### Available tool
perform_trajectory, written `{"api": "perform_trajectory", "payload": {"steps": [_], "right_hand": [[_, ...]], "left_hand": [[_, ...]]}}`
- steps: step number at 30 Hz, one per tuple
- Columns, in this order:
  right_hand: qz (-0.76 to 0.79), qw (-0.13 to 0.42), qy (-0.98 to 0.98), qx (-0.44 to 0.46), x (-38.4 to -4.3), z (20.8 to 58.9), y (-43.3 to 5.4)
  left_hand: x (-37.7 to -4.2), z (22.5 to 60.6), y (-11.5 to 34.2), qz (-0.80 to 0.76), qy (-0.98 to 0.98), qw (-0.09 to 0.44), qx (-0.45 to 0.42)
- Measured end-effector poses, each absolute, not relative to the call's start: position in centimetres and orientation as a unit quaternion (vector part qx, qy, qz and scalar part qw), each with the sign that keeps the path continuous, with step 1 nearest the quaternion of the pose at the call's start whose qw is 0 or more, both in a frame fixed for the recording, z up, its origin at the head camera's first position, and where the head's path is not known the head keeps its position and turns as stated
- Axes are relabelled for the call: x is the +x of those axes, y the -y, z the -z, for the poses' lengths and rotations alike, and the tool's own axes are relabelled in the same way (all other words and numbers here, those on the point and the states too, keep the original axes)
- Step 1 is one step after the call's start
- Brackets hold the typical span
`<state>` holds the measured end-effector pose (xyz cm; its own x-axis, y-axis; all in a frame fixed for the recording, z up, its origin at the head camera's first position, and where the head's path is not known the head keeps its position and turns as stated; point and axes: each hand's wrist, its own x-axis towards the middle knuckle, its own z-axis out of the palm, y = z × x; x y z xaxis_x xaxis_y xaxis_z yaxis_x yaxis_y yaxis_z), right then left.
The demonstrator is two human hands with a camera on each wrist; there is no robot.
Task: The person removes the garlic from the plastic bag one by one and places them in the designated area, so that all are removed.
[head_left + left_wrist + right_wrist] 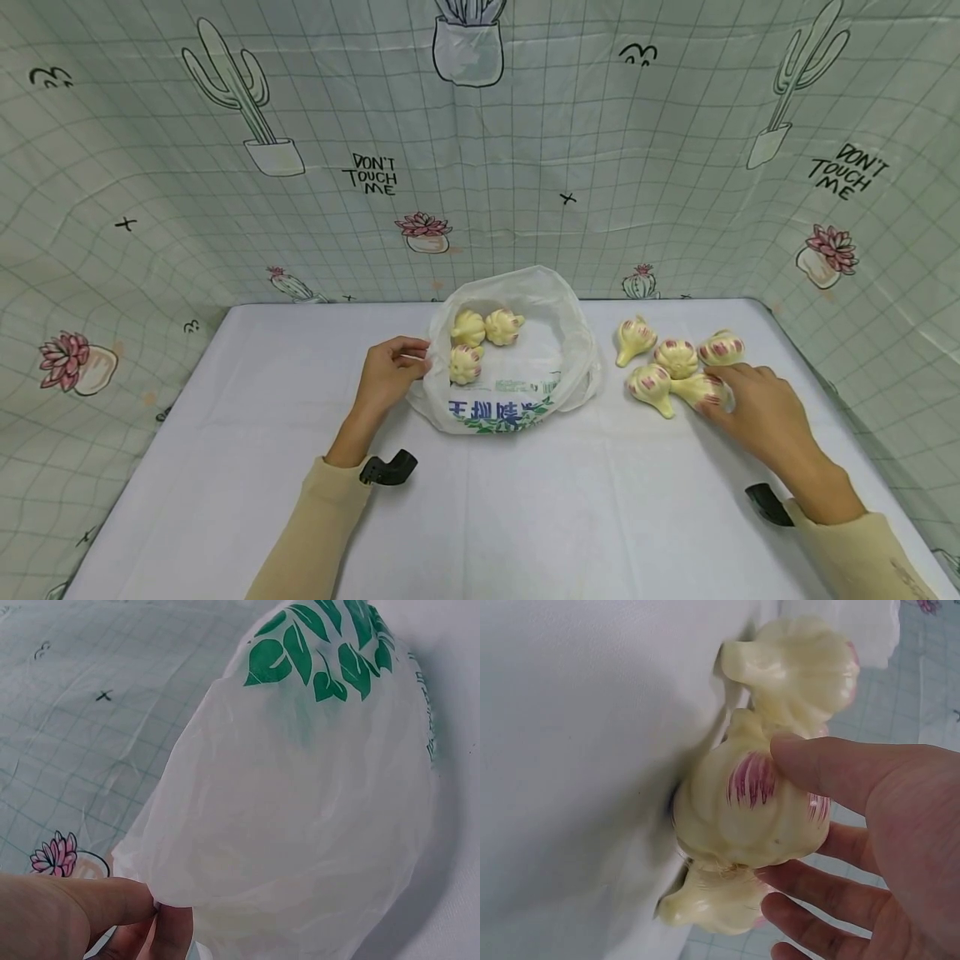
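Observation:
My left hand pinches the left rim of a white plastic bag between thumb and fingers. The bag is spread open on its base, with green leaves and blue lettering printed on it. Inside, toward its left, sit three garlic bulbs, cream with purple streaks. At the right, my right hand grips a garlic bulb, its thumb on top and fingers curled around the far side. That bulb lies close against its neighbours on the table.
Several other garlic bulbs cluster beside my right hand, to the right of the bag. A white cloth covers the table. Behind and at both sides hangs a checked curtain with cactus drawings.

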<state>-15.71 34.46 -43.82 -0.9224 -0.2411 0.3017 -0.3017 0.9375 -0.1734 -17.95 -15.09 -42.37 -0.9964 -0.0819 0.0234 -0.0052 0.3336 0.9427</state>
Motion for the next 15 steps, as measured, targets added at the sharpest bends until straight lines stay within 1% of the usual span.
{"api": "perform_trajectory", "payload": {"steps": [10,15], "right_hand": [[-0.099,0.124,0.979,0.132,-16.2,43.7,-33.4],[-0.095,0.131,0.978,0.134,-16.3,43.7,-33.1]], "left_hand": [[-17.9,42.0,14.9,0.574,0.818,0.027,0.032],[-18.0,41.9,14.9,0.574,0.818,0.025,0.031]]}}
